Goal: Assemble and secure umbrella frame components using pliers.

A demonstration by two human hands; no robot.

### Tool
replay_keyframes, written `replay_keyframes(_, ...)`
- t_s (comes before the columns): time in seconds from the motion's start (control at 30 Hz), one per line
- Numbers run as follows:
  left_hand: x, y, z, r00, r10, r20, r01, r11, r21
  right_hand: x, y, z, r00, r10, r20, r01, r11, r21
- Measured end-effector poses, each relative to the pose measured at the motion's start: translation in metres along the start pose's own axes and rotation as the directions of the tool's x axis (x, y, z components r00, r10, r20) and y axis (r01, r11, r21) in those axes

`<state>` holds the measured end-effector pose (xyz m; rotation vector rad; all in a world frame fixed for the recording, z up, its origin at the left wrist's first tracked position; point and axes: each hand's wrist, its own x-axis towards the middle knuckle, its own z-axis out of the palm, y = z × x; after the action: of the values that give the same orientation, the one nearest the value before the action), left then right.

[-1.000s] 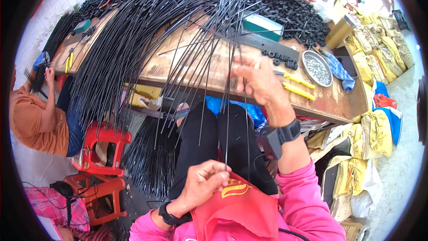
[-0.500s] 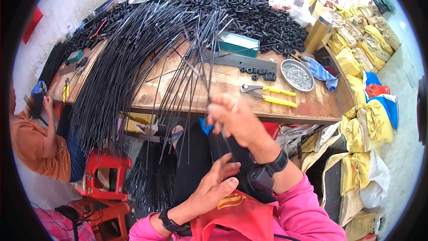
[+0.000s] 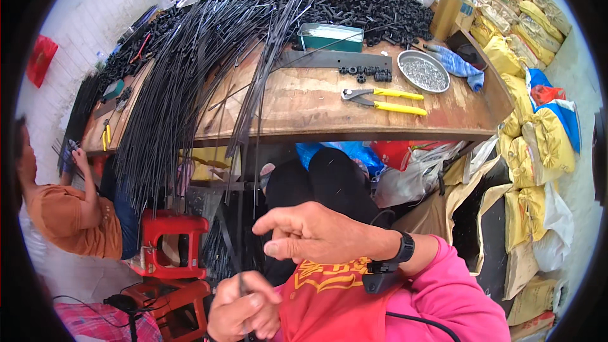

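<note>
My left hand (image 3: 244, 309) is at the lower middle, close to my body, with its fingers curled round a thin black strip (image 3: 232, 247). The strip runs up from the hand below the table edge; its far end is hard to separate from other strips. My right hand (image 3: 320, 233) hovers above my lap in front of the red apron (image 3: 329, 285). Its index finger points left and its thumb is apart, with nothing visible between them. Ahead, a large bundle of long black strips (image 3: 164, 107) hangs over the front edge of the wooden table (image 3: 304, 101).
Yellow-handled cutting pliers (image 3: 396, 98), a metal bowl of small silvery pieces (image 3: 423, 71), a teal box (image 3: 329, 38) and a heap of black parts (image 3: 367, 9) are on the table. A person in orange (image 3: 76, 221) sits left by red stools (image 3: 171, 244). Yellow sacks (image 3: 548, 142) line the right.
Both hands have come down toward my body, the right from near the table edge. My left hand, earlier with fingers spread, is now curled round a strip. The whole view has shifted slightly.
</note>
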<state>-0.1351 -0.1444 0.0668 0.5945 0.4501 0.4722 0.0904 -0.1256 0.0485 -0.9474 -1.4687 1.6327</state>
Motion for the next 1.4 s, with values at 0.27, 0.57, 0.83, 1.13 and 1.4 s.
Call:
replay_keyframes(0.27,-0.068,0.007,0.012,0.952,0.060,0.301,-0.036,0.996,-0.085,-0.008,-0.004,0.014,0.988,-0.144,-0.049,0.141,0.988,-0.060)
replay_keyframes(0.57,-0.131,-0.020,0.007,0.976,0.107,0.188,-0.099,0.994,-0.047,0.020,0.022,-0.034,0.938,-0.019,-0.345,0.076,0.986,0.151)
replay_keyframes(0.83,-0.131,-0.005,0.014,0.822,0.132,0.554,-0.291,0.933,0.210,0.039,0.016,-0.032,0.930,-0.122,-0.346,0.170,0.979,0.114)
replay_keyframes(1.13,-0.059,0.123,0.006,0.706,-0.109,0.699,-0.330,0.823,0.462,-0.008,-0.003,-0.030,0.956,-0.050,-0.289,0.038,0.998,-0.048)
replay_keyframes(1.4,0.165,0.271,0.035,0.920,0.309,0.239,-0.391,0.714,0.581,-0.027,0.027,-0.058,0.910,-0.047,-0.412,0.072,0.996,0.046)
